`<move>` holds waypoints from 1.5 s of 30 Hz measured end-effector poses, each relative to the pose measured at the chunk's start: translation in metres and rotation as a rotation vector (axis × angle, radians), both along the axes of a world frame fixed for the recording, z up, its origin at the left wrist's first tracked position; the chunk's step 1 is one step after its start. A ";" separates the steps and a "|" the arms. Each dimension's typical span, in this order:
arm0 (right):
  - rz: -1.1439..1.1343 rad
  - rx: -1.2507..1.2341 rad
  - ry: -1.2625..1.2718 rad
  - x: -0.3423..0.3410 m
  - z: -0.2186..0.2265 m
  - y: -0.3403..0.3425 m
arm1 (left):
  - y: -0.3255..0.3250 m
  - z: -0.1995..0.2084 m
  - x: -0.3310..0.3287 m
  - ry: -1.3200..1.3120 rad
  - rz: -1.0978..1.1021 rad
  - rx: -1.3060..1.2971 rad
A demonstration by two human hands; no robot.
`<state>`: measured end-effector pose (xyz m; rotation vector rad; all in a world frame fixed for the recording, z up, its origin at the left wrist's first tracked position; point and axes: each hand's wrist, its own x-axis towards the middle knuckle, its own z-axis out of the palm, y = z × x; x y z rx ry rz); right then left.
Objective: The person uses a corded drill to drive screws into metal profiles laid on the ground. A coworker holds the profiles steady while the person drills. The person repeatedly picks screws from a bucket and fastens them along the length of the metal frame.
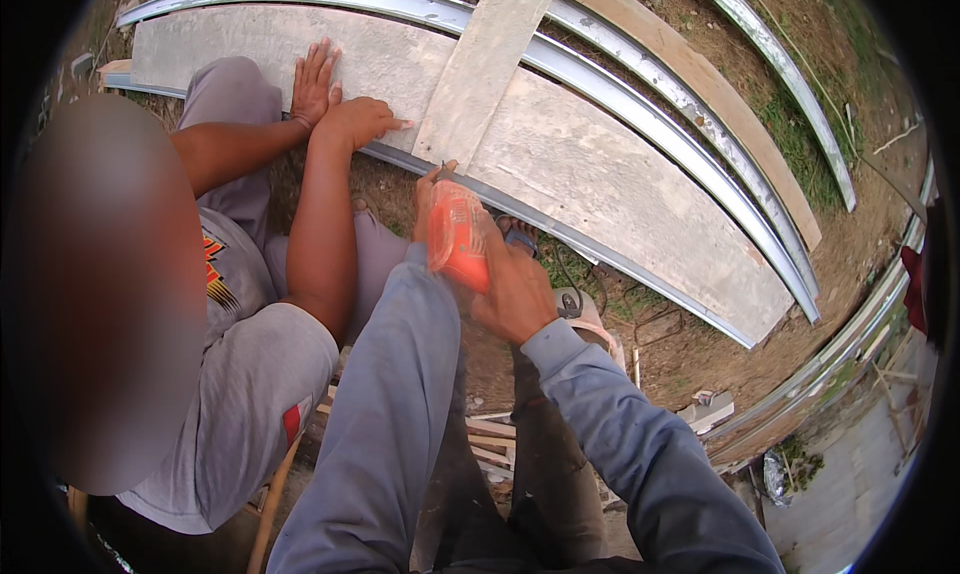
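Note:
My right hand point(518, 296) is wrapped round the rear of an orange-red power tool point(458, 236), whose exact kind I cannot make out. My left hand point(426, 202) closes on the tool's front left side. The tool's front end is at the near edge of a long grey board point(620, 194), beside a metal channel point(600, 251) that runs under that edge. Across the board lies a narrower grey strip point(483, 79), its near end just beyond the tool. To the left, a co-worker's two hands point(352, 124) lie on the board.
Silvery metal channels point(660, 134) and a brown plank point(735, 99) lie beyond the board. The co-worker in a grey shirt point(290, 354) sits close at my left. A pale rounded object point(592, 326) and wood pieces point(492, 439) are near my legs. Grass and dirt surround them.

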<state>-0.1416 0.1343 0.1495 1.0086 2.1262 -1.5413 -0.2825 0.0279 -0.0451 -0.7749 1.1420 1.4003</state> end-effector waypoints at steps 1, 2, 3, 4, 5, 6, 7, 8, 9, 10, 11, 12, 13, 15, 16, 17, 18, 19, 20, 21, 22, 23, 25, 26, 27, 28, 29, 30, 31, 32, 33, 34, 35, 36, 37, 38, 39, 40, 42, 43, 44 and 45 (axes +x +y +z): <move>0.001 0.006 0.009 -0.001 -0.001 0.000 | 0.001 0.002 0.000 0.001 0.005 -0.006; 0.000 0.014 0.018 -0.001 -0.003 0.000 | 0.002 0.003 0.000 -0.002 0.012 -0.014; 0.000 0.022 0.028 -0.002 -0.004 0.000 | 0.003 0.006 0.000 -0.004 0.019 -0.019; 0.000 0.039 0.031 -0.003 -0.005 0.000 | 0.004 0.008 -0.001 -0.003 0.025 -0.023; 0.000 0.055 0.033 -0.003 -0.006 -0.001 | 0.005 0.010 -0.001 -0.004 0.030 -0.025; 0.004 0.068 0.022 -0.005 -0.007 -0.002 | 0.007 0.012 -0.003 -0.006 0.035 -0.027; -0.008 0.068 0.023 -0.007 -0.008 -0.002 | 0.008 0.015 -0.003 -0.006 0.044 -0.033; -0.014 0.063 0.010 -0.008 -0.009 -0.002 | 0.009 0.018 -0.004 -0.005 0.050 -0.033; -0.021 0.058 -0.002 -0.010 -0.011 -0.002 | 0.010 0.022 -0.003 -0.002 0.054 -0.038; -0.011 0.057 -0.007 -0.010 -0.012 -0.001 | 0.012 0.027 -0.004 -0.002 0.063 -0.050; -0.001 0.056 -0.012 -0.011 -0.012 0.001 | 0.013 0.032 -0.003 0.002 0.073 -0.065; 0.004 0.066 -0.002 -0.011 -0.013 0.002 | 0.014 0.040 -0.001 0.010 0.087 -0.085; 0.008 0.045 -0.023 -0.011 -0.013 0.004 | 0.015 0.048 0.001 0.019 0.101 -0.115; 0.005 0.023 -0.035 -0.013 -0.011 0.008 | 0.018 0.066 0.009 0.057 0.135 -0.187; 0.012 0.016 -0.054 -0.015 -0.010 0.010 | 0.019 0.076 0.016 0.102 0.160 -0.271; 0.019 0.009 -0.072 -0.016 -0.008 0.012 | 0.021 0.085 0.019 0.148 0.173 -0.346; 0.028 -0.005 -0.108 -0.019 -0.006 0.014 | 0.021 0.094 0.020 0.199 0.175 -0.427; 0.046 0.007 -0.107 -0.022 -0.003 0.015 | 0.021 0.103 0.022 0.246 0.159 -0.494; 0.070 0.013 -0.125 -0.026 0.000 0.016 | 0.021 0.113 0.024 0.290 0.143 -0.551; 0.092 0.026 -0.135 -0.030 0.003 0.016 | 0.018 0.124 0.025 0.308 0.101 -0.593; 0.093 0.010 -0.167 -0.034 0.006 0.016 | 0.016 0.137 0.028 0.321 0.064 -0.598; 0.092 0.000 -0.192 -0.038 0.008 0.016 | 0.012 0.150 0.032 0.311 0.029 -0.623; 0.088 -0.011 -0.223 -0.044 0.011 0.016 | 0.010 0.172 0.036 0.385 -0.119 -0.632; 0.085 -0.013 -0.230 -0.045 0.011 0.016 | 0.011 0.180 0.036 0.470 -0.232 -0.614; 0.084 -0.013 -0.239 -0.047 0.012 0.016 | 0.014 0.187 0.036 0.559 -0.343 -0.594; 0.070 -0.012 -0.234 -0.048 0.012 0.015 | 0.018 0.190 0.034 0.581 -0.456 -0.633; 0.057 -0.009 -0.232 -0.049 0.012 0.015 | 0.024 0.193 0.032 0.607 -0.567 -0.672; 0.045 -0.012 -0.242 -0.050 0.012 0.014 | 0.028 0.195 0.029 0.612 -0.692 -0.717; 0.035 -0.014 -0.234 -0.051 0.012 0.014 | 0.033 0.197 0.026 0.608 -0.687 -0.724; 0.026 -0.021 -0.236 -0.052 0.012 0.013 | 0.037 0.197 0.021 0.586 -0.694 -0.740; 0.022 -0.028 -0.243 -0.052 0.012 0.013 | 0.041 0.197 0.017 0.580 -0.692 -0.747; 0.010 -0.040 -0.243 -0.054 0.012 0.013 | 0.044 0.197 0.013 0.562 -0.715 -0.770; 0.003 -0.052 -0.247 -0.056 0.011 0.014 | 0.047 0.196 0.009 0.561 -0.731 -0.784; -0.003 -0.064 -0.252 -0.058 0.010 0.014 | 0.048 0.197 0.006 0.559 -0.743 -0.798; 0.000 -0.066 -0.265 -0.059 0.011 0.014 | 0.049 0.197 0.004 0.553 -0.758 -0.802; 0.003 -0.068 -0.278 -0.060 0.011 0.014 | 0.050 0.198 0.002 0.547 -0.770 -0.806; 0.005 -0.059 -0.284 -0.060 0.011 0.015 | 0.051 0.198 0.002 0.540 -0.783 -0.809; 0.000 -0.065 -0.281 -0.061 0.012 0.015 | 0.052 0.199 0.002 0.548 -0.771 -0.797; -0.006 -0.063 -0.272 -0.061 0.013 0.015 | 0.054 0.201 0.002 0.553 -0.750 -0.773; -0.012 -0.051 -0.268 -0.061 0.014 0.015 | 0.054 0.202 0.002 0.556 -0.746 -0.769; -0.013 -0.046 -0.271 -0.061 0.014 0.015 | 0.055 0.202 0.001 0.551 -0.744 -0.764; -0.013 -0.042 -0.277 -0.061 0.014 0.015 | 0.055 0.202 0.000 0.545 -0.743 -0.760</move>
